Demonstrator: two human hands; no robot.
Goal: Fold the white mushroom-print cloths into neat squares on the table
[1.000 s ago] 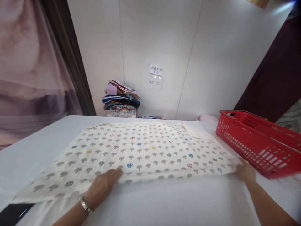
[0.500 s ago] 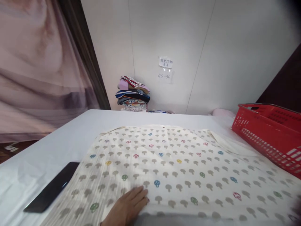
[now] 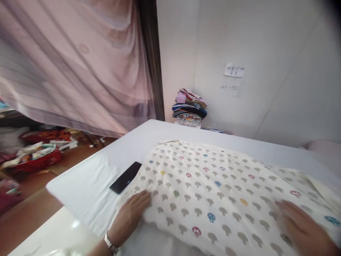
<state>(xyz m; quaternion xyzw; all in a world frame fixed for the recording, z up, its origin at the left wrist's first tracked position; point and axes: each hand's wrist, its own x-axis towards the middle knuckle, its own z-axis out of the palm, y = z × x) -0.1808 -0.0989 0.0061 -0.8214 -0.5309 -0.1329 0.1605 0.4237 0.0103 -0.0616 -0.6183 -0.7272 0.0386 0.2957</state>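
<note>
A cream cloth (image 3: 191, 199) printed with grey mushrooms and scattered coloured ones lies spread on the table. My left hand (image 3: 133, 211), with a metal watch band at the wrist, rests on the cloth's near left edge, fingers stretched out flat. Over the right part of the cloth is my right hand (image 3: 301, 222), blurred by motion; its fingers look extended, and I see nothing held in it. Close to the cloth's left edge lies a black phone (image 3: 125, 177).
The white-covered table (image 3: 87, 181) ends at the left above a brown floor. A pile of folded fabrics (image 3: 189, 108) stands by the wall behind. A pink curtain (image 3: 106, 64) hangs at the left, with a red basket of cloths (image 3: 39, 158) below it.
The view has swung left, and the red crate has gone out of sight. My left hand lies nearer the cloth's left edge. My right hand has come into view over the cloth.
</note>
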